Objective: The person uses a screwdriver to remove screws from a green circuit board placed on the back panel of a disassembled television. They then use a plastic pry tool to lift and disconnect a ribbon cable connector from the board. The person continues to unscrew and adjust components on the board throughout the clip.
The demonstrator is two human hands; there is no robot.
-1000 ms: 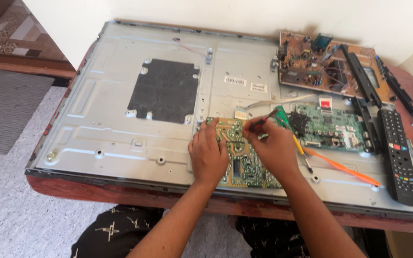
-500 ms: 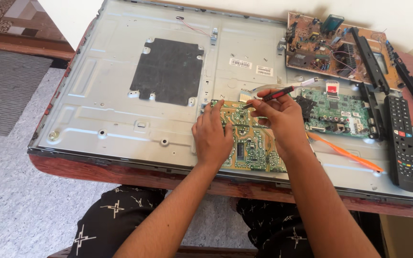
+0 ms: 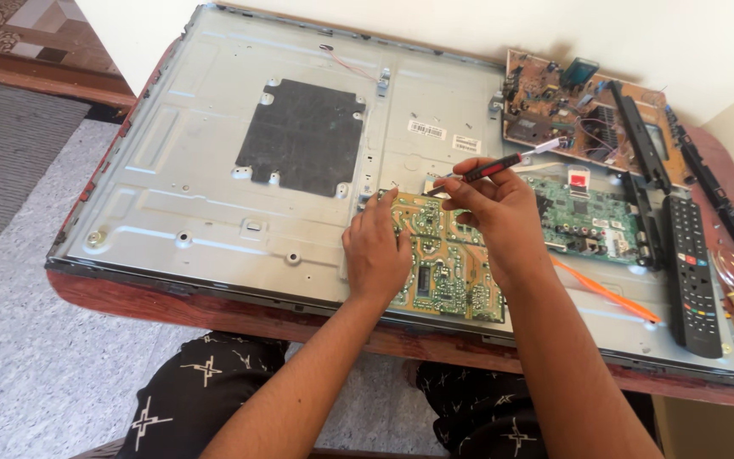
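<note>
A green circuit board (image 3: 443, 270) lies solder side up on the grey metal back of a flat screen panel (image 3: 214, 195). My left hand (image 3: 377, 251) rests flat on the board's left part, fingers pointing up. My right hand (image 3: 496, 212) grips a thin red and black screwdriver (image 3: 490, 168), held almost level. Its tip points left over the board's top edge.
A second green board (image 3: 584, 217) lies right of my hands, and a brown board (image 3: 571, 106) sits at the back right. A black remote (image 3: 694, 272), an orange strip (image 3: 605, 291) and black plastic bars (image 3: 635, 144) lie to the right. The table edge (image 3: 239, 314) runs below.
The right hand has turned the screwdriver from upright to nearly level. The view has shifted, so the panel sits higher and further right in frame. The left hand stays on the board.
</note>
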